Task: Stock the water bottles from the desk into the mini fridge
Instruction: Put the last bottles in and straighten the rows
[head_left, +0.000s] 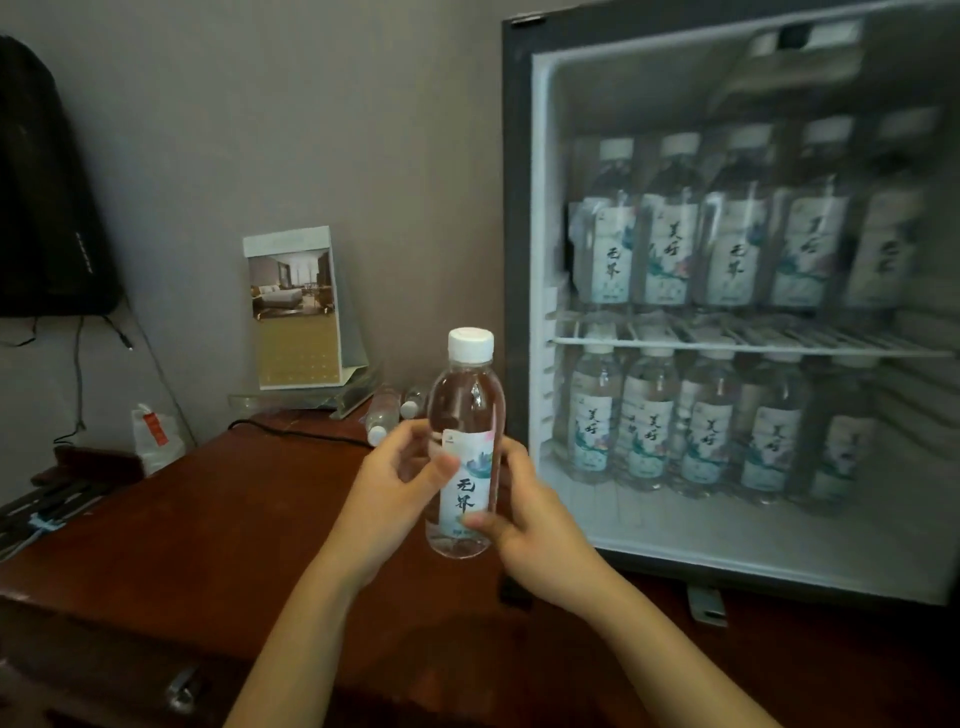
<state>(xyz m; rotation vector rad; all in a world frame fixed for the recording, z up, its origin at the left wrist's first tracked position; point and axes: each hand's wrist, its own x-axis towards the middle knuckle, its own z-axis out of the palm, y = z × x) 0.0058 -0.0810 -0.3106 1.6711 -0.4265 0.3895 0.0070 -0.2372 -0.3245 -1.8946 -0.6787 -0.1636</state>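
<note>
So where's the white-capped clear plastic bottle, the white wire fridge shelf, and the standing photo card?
white-capped clear plastic bottle (470, 462): head view, paper label.
white wire fridge shelf (727, 343): head view, front rail.
standing photo card (293, 312): head view, printed face.

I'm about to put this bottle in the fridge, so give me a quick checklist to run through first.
1. Grip: left hand and right hand both hold the bottle upright: ok.
2. White cap on: ok.
3. Door of fridge open: cannot tell, may be glass.
4. Room: fridge floor before the lower row bare: ok.
5. Rest: not ok, two bottles lie on the desk.
</note>
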